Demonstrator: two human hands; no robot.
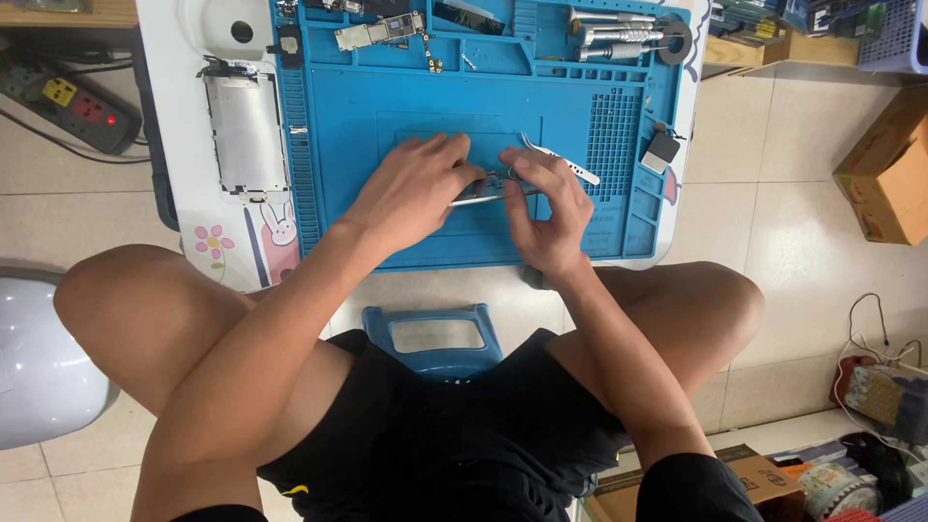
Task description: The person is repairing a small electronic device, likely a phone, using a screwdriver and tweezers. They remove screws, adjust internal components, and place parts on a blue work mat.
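On the blue work mat point(387, 106), my left hand point(411, 188) and my right hand point(546, 208) meet over a thin silver phone body point(478, 198), mostly hidden under the fingers. My left hand grips its left end. My right hand holds metal tweezers point(570, 166) whose tips point into the phone body near the middle. A detached phone screen panel point(246, 130) lies on the white table to the left of the mat. A small circuit board point(382, 32) rests at the top of the mat.
Several metal tools point(619, 34) lie in the mat's top right tray, and a small dark part point(662, 148) sits at its right edge. A power strip point(72, 101) lies on the floor at left, cardboard boxes point(889, 174) at right, a blue stool point(435, 333) under me.
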